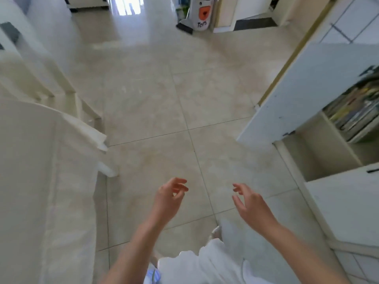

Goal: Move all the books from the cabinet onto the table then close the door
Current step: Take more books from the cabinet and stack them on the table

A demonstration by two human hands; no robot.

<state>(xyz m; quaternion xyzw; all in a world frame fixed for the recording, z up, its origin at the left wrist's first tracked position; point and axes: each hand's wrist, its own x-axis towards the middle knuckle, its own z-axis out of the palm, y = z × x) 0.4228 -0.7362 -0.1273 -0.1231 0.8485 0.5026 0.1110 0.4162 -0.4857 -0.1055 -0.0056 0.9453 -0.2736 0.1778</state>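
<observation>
Both forearms stretched forward over the tiled floor (174,103), bare to the elbow. Left hand (168,198) raised with wrist bent, fingers (180,181) loosely curled and spread, holding nothing. Right hand (249,203) level with it, palm turned inward, likewise loose and empty. Books (354,108) stacked inside the cabinet (336,144) at far right, its door (303,93) swung open. Cloth-covered table (41,181) along the left.
</observation>
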